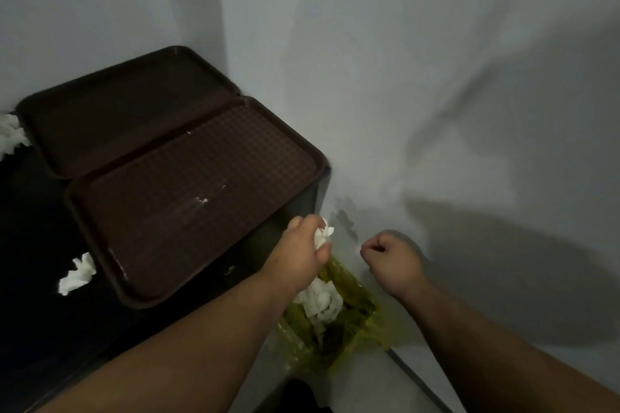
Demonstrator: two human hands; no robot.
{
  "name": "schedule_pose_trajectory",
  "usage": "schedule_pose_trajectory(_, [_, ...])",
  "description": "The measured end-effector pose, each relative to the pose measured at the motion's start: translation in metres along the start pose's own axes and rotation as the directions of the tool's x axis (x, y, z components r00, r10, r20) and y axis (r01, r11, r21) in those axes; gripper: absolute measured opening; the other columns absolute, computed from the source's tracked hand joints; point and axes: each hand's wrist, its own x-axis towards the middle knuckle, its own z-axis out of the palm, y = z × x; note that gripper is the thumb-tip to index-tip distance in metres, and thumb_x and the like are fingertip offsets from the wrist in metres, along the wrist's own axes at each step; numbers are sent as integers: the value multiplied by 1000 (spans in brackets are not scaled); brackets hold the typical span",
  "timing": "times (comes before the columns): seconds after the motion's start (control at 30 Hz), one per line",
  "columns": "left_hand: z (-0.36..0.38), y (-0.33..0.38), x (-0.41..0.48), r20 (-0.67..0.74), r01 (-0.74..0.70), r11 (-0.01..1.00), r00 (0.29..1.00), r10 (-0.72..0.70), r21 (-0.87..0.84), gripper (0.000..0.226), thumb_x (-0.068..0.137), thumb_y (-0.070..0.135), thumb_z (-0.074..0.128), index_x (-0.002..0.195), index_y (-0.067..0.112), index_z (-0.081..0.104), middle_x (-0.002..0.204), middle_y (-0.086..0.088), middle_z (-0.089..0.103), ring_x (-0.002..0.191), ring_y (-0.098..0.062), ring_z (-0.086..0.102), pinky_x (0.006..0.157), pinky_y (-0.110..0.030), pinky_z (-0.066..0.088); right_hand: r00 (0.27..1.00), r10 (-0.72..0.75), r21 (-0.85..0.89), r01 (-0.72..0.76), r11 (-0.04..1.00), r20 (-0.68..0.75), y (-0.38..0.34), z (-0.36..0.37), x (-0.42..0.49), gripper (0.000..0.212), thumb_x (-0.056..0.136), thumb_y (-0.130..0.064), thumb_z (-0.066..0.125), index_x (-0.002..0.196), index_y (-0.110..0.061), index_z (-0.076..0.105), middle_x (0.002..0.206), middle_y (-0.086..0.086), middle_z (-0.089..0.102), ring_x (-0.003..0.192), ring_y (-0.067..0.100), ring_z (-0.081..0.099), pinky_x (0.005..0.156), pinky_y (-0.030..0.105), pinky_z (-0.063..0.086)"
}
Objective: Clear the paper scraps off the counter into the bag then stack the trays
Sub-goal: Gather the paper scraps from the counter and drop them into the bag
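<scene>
The left hand (303, 253) pinches a paper scrap (322, 234) above the bag (352, 318).

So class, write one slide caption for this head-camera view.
Left hand holds a paper scrap above the yellow bag; two scraps and two unstacked brown trays remain.

white paper scraps (78, 273) on counter (40, 329), yellow bag (355, 322), brown trays (201, 184) side by side
</scene>
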Motion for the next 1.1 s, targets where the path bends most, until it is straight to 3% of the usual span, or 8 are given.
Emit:
schedule_pose_trajectory(0.13, [24,-4,11,46,163,982,986,-159,-92,55,94,43,66,142,30,44,140,2,35,114,-22,56,101,-39,50,1000,7,11,-7,1000,-2,9,-1,-2,11,90,-24,65,79,-24,68,81,-4,69,81,16,66,76,27,48])
schedule_pose_trajectory(0.27, [22,-10,11,94,156,987,984,-152,-33,44,97,40,60,138,30,49,138,1,43,117,-20,55,101,-40,50,1000,12,21,-12,1000,16,15,-2,-6,12,91,-24,64,79,-24,67,80,-4,69,80,16,66,71,25,43])
schedule_pose_trajectory(0.4, [0,-13,-6,89,103,993,991,-98,-51,29,98,31,58,127,30,58,123,8,54,104,-9,59,96,-34,53,999,-33,61,33,998,12,-1,5,-10,11,91,-22,65,80,-23,68,78,-1,69,77,17,65,67,26,47])
schedule_pose_trajectory(0.5, [-28,-11,-21,20,31,996,999,-30,-78,22,97,28,57,118,30,61,106,11,60,92,-5,61,89,-36,56,992,-125,81,122,989,21,-36,18,-13,14,91,-19,65,78,-23,67,75,-2,68,75,15,63,66,27,46])
schedule_pose_trajectory(0.7, [-114,-29,-55,-265,-22,996,964,-3,-92,21,92,22,59,111,26,66,100,7,62,85,-7,61,84,-31,54,915,-380,75,373,925,136,-146,68,-28,9,90,-21,67,85,-28,70,82,-9,68,80,6,62,67,22,43])
schedule_pose_trajectory(0.83, [-184,-76,-83,-441,40,993,893,-87,-115,16,94,24,61,108,32,64,98,10,62,82,-2,60,77,-22,50,828,-507,133,490,862,240,-214,117,-50,9,91,-23,67,94,-30,70,86,-11,68,82,2,63,68,17,42])
schedule_pose_trajectory(0.97, [-241,-143,-121,-524,177,961,809,-266,-214,15,94,24,61,103,36,61,95,8,64,75,-4,63,70,-23,51,764,-538,147,523,840,356,-260,181,-77,12,92,-26,67,102,-32,68,93,-10,68,89,6,65,71,17,45])
schedule_pose_trajectory(1.1, [-274,-213,-168,-549,320,912,728,-410,-257,16,95,24,60,106,35,61,94,10,63,74,-5,64,68,-23,51,684,-515,25,590,807,517,-285,244,-103,29,92,-30,69,120,-34,63,119,-13,58,105,6,59,83,18,46])
